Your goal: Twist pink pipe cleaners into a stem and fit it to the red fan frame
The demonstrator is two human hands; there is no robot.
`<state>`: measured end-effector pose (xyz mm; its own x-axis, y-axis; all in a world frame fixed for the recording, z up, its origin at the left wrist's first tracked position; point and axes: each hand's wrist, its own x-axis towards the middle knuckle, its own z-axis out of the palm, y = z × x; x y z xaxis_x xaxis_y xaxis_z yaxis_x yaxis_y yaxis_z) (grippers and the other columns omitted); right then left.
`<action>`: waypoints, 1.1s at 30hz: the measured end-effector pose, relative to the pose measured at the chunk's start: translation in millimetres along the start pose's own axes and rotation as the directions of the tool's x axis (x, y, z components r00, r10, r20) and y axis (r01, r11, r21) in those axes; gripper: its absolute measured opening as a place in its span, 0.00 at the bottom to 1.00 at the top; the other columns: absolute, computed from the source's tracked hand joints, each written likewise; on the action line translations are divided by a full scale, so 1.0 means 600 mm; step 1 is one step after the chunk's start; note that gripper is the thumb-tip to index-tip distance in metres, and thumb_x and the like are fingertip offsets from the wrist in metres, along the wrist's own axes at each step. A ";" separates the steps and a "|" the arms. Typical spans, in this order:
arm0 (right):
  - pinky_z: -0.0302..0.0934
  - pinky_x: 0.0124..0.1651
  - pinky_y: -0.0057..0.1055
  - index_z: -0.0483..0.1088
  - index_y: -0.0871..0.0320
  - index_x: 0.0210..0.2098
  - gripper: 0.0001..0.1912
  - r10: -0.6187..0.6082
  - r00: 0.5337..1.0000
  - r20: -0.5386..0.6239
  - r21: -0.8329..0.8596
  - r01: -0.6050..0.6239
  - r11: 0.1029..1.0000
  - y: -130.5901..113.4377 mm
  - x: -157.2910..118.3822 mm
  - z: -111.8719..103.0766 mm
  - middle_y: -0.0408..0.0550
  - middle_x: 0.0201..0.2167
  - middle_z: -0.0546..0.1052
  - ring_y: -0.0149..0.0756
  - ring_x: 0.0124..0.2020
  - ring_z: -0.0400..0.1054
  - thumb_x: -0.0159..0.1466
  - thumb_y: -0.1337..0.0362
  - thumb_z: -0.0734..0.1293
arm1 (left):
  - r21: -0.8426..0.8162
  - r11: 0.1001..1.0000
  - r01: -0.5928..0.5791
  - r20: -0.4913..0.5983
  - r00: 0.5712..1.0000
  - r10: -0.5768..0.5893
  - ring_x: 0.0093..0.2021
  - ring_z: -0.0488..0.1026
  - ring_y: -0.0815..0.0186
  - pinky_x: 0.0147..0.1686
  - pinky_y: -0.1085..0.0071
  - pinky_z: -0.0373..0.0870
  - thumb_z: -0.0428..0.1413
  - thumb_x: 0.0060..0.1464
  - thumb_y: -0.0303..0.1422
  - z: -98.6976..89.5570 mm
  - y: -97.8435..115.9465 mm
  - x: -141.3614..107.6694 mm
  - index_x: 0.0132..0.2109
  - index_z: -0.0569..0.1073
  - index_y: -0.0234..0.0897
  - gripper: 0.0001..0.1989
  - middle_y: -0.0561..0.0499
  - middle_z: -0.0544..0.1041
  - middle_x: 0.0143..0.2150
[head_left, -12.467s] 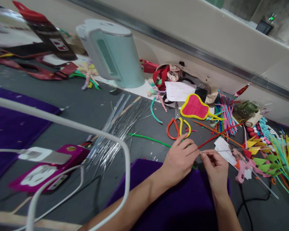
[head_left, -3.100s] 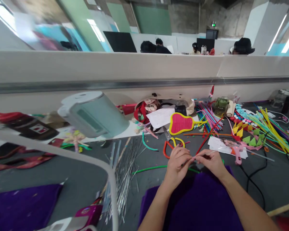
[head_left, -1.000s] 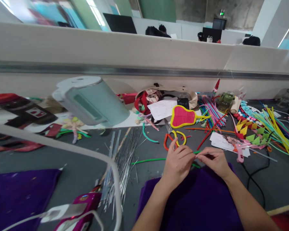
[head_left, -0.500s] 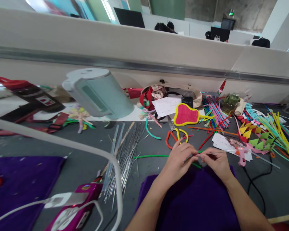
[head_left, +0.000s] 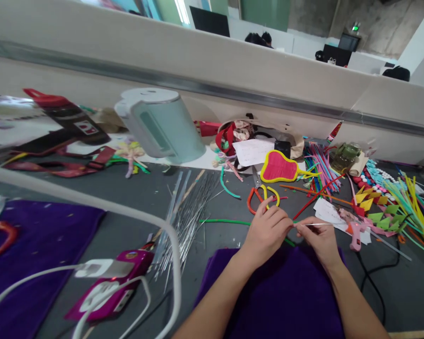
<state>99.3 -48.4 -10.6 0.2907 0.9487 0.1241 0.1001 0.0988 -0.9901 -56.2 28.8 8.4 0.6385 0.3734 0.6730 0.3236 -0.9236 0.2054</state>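
Strand, thin and pale, lies pinched in your right hand, running out to the right. Your left hand has its fingertips closed at the strand's inner end; what they grip is too small to tell. Both your 2 hands are above the purple cloth, with scissors just beyond your left and a pink glue gun to the right.
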 end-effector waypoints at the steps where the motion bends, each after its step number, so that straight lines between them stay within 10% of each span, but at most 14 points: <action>1: 0.62 0.25 0.26 0.76 0.58 0.29 0.09 -0.025 1.000 0.013 -0.020 0.025 0.999 -0.001 0.000 -0.002 0.45 0.22 0.75 0.31 0.23 0.67 0.57 0.58 0.70 | 0.000 1.000 0.003 0.005 1.000 -0.003 0.34 0.69 0.68 0.58 0.51 0.56 0.50 0.58 0.27 0.000 -0.001 0.000 0.33 0.73 0.39 0.08 0.54 0.73 0.30; 26: 0.60 0.28 0.28 0.77 0.57 0.32 0.06 -0.248 0.964 0.095 -0.196 0.262 0.945 -0.011 -0.005 -0.013 0.45 0.23 0.74 0.32 0.25 0.67 0.60 0.64 0.67 | -0.091 0.996 -0.008 0.136 0.990 0.020 0.37 0.68 0.66 0.59 0.52 0.51 0.47 0.57 0.23 -0.022 0.002 0.004 0.36 0.72 0.38 0.10 0.52 0.74 0.32; 33: 0.59 0.26 0.25 0.76 0.58 0.29 0.05 -0.129 0.991 -0.042 -0.115 0.123 0.986 -0.004 -0.005 -0.007 0.42 0.21 0.74 0.29 0.22 0.66 0.59 0.64 0.69 | -0.167 0.983 0.079 0.133 0.990 -0.057 0.40 0.69 0.66 0.58 0.56 0.55 0.50 0.59 0.30 -0.016 0.004 0.005 0.41 0.71 0.38 0.05 0.51 0.74 0.36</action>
<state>102.3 -52.9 -8.3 0.3147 0.9148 0.2533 0.2438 0.1800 -0.9530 -60.4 27.1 17.8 0.7059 0.4336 0.5600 0.2521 -0.8927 0.3734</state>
